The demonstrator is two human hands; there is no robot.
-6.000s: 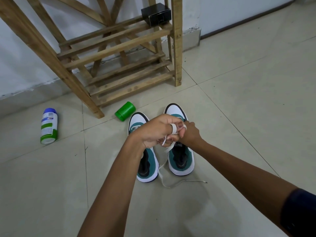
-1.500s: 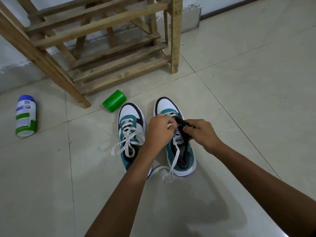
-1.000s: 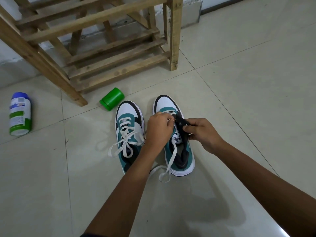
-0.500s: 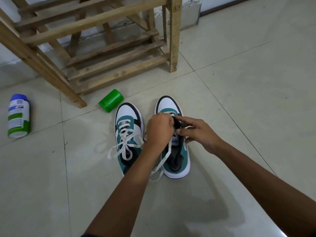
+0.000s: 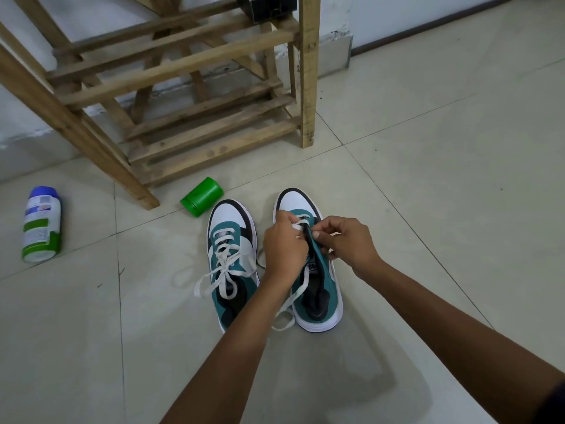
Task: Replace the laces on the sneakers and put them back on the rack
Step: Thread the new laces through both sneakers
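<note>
Sneakers: two teal, white and black shoes side by side on the tiled floor, toes pointing far
Left sneaker (image 5: 231, 261): laced in white, loose ends spilling left
Right sneaker (image 5: 318, 289): partly laced, white lace (image 5: 295, 296) trailing off its near left side
Left hand (image 5: 284, 249): fingers curled, pinching the lace at the eyelets
Right hand (image 5: 350, 243): pinching the dark tongue
Rack (image 5: 195, 87): wooden, far left
Green cup (image 5: 201, 196): on its side, just far-left of the sneakers
Bottle (image 5: 41, 223): lying far left
</note>
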